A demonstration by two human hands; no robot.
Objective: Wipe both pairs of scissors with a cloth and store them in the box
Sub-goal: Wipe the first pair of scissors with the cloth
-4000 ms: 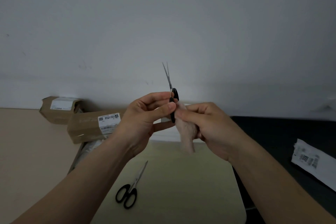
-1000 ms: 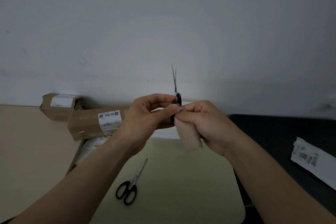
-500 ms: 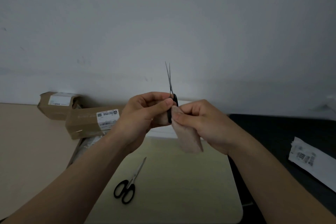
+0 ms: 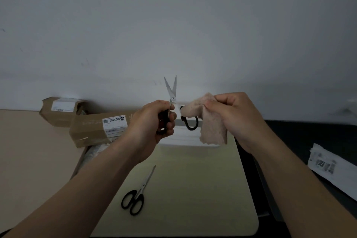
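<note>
My left hand grips one black handle of a pair of scissors, held upright with the blades spread open and pointing up. My right hand pinches a pale pink cloth that covers part of the other handle loop; the loop's lower curve shows below the cloth. A second pair of black-handled scissors lies closed on the pale green mat, tips pointing away from me. A white flat box sits at the mat's far edge behind my hands, partly hidden.
Two brown cardboard parcels with white labels lie at the back left on the beige table. A white labelled bag rests on the dark surface at the right. The wall rises straight behind.
The scissors, held edge-on with blades closed before, are now turned flat to me with blades and handles spread. My right hand has moved right with the cloth onto the far handle loop.
</note>
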